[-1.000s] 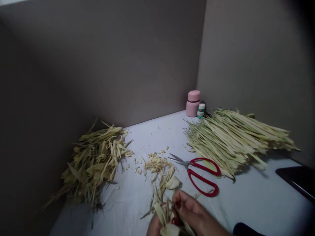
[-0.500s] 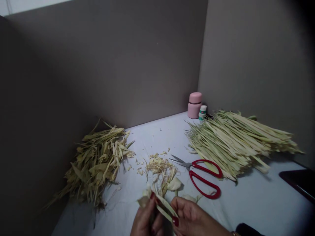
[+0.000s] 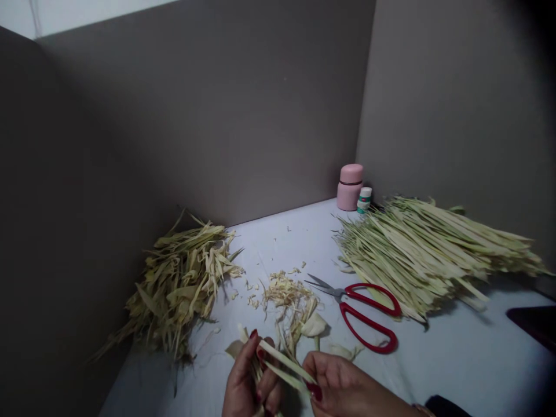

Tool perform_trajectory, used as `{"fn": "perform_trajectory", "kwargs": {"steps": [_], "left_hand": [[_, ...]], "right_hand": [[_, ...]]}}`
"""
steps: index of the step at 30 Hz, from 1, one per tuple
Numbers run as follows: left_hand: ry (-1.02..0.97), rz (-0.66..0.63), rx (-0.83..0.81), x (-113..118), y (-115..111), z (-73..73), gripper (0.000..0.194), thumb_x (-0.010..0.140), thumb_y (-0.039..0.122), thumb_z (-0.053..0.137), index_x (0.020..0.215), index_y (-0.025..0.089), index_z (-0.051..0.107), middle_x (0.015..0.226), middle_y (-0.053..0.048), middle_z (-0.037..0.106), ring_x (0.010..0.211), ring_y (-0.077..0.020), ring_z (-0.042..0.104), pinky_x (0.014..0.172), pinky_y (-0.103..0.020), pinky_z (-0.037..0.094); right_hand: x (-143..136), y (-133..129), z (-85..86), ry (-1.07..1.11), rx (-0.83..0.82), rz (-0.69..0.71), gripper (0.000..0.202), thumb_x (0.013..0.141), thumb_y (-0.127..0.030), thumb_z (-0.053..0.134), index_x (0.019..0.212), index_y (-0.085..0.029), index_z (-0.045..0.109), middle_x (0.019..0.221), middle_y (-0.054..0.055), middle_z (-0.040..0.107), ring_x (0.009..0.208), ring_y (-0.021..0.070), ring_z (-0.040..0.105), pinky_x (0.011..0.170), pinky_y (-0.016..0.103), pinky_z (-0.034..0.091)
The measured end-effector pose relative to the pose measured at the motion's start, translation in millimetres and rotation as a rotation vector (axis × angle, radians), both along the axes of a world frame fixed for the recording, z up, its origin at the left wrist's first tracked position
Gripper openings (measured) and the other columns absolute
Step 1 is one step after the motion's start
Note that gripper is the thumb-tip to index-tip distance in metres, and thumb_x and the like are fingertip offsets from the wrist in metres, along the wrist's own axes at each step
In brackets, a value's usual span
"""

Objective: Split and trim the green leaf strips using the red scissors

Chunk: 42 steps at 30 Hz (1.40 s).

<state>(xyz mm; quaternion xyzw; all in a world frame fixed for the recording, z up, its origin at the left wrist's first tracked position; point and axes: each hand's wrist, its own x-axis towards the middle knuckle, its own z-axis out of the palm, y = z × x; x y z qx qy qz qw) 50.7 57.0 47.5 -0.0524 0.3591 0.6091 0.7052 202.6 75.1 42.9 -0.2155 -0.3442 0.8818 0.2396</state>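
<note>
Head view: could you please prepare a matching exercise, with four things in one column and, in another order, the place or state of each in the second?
1. Scissors
2. Pink container
3. Tangled leaf pile
4. Right hand

A. on the left side of the table
B. pinching pale strips
C. lying open
D. standing near the corner of the grey panels

Right pairs: 1-C, 2-D, 3-A, 4-B
</note>
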Motion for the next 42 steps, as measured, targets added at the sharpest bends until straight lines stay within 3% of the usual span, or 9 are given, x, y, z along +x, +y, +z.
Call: {"fn": "perform_trajectory", "kwargs": {"steps": [7,10,12,16,21,25,34,38,42], "left_hand": [[0.024,0.248,0.21,-23,2,8.7,0.012,0.066,0.023,0.067,0.071,0.014,0.062,0.048,0.006,0.049,0.028,-0.001,0.033,0.026,-0.012,0.023],[0.166,-0.026,0.162,-2,-3,-4.4,0.051,0.062,0.043,0.068,0.103,0.013,0.058,0.046,0.005,0.05,0.028,-0.0026,0.035,0.025,-0.012,0.02],[0.202,-0.16,0.241,15,-6,-15.9,0.051,0.063,0.04,0.068,0.108,0.017,0.056,0.037,0.009,0.042,0.026,-0.0033,0.032,0.026,-0.012,0.018],[0.27,-0.118,0.15,25,-10,-21.9,0.026,0.059,0.039,0.071,0.066,0.016,0.062,0.04,0.004,0.048,0.034,-0.0044,0.041,0.034,-0.013,0.03],[0.368,0.039,0.112,-7,-3,6.2,0.028,0.067,0.041,0.064,0.055,0.018,0.053,0.032,0.01,0.033,0.027,-0.0025,0.028,0.029,-0.012,0.023],[0.234,0.349,0.174,-28,0,37.2,0.027,0.087,0.018,0.034,0.071,0.019,0.055,0.052,0.008,0.05,0.026,-0.0011,0.032,0.027,-0.011,0.025],[0.123,0.373,0.304,-55,-4,51.8,0.04,0.089,0.013,0.016,0.064,0.019,0.047,0.049,0.006,0.042,0.032,-0.0054,0.041,0.029,-0.013,0.035],[0.067,0.367,0.276,-58,-4,57.2,0.036,0.089,0.018,0.019,0.066,0.019,0.047,0.06,0.002,0.052,0.05,-0.009,0.055,0.047,-0.021,0.05],[-0.007,0.16,0.305,-48,-5,49.6,0.033,0.089,0.017,0.026,0.062,0.017,0.046,0.053,0.004,0.045,0.039,-0.0042,0.046,0.034,-0.011,0.037]], "right_hand": [[5,-4,6.5,-0.086,-0.029,-0.078,0.027,0.065,-0.033,0.067,0.072,-0.017,0.045,0.053,-0.008,0.038,0.043,0.0033,0.021,0.037,0.014,0.013],[2,-3,-0.8,-0.086,-0.021,-0.07,0.028,0.067,-0.034,0.066,0.076,-0.018,0.045,0.053,-0.008,0.041,0.04,0.0024,0.019,0.035,0.014,0.01],[-1,-2,-6.9,-0.019,0.011,-0.039,0.032,0.067,-0.038,0.067,0.079,-0.017,0.046,0.053,-0.009,0.043,0.038,0.0017,0.022,0.034,0.013,0.013],[-6,-2,-8.2,0.097,0.048,0.018,0.036,0.065,-0.04,0.069,0.08,-0.016,0.047,0.049,-0.01,0.044,0.036,0.0011,0.026,0.034,0.013,0.016],[4,-1,13.9,0.116,-0.022,0.153,0.029,0.066,-0.032,0.072,0.072,-0.012,0.052,0.047,-0.01,0.043,0.036,-0.0005,0.028,0.036,0.011,0.022],[19,5,25.1,0.146,-0.05,0.113,0.028,0.064,-0.03,0.073,0.069,-0.013,0.051,0.041,-0.01,0.043,0.029,-0.0011,0.025,0.028,0.011,0.015],[37,11,24.2,0.194,0.04,-0.014,0.039,0.059,-0.043,0.072,0.046,-0.015,0.048,0.032,-0.008,0.04,0.023,0.0004,0.027,0.024,0.012,0.018],[32,14,11.3,-0.259,0.279,-0.043,0.038,0.071,-0.049,0.057,0.053,-0.017,0.05,0.033,-0.009,0.037,0.025,0.0025,0.023,0.027,0.016,0.015],[18,3,-10.3,-0.938,0.914,-0.065,0.018,0.062,-0.035,0.065,0.062,-0.018,0.059,0.053,-0.002,0.051,0.053,0.0126,0.046,0.047,0.022,0.029]]}}
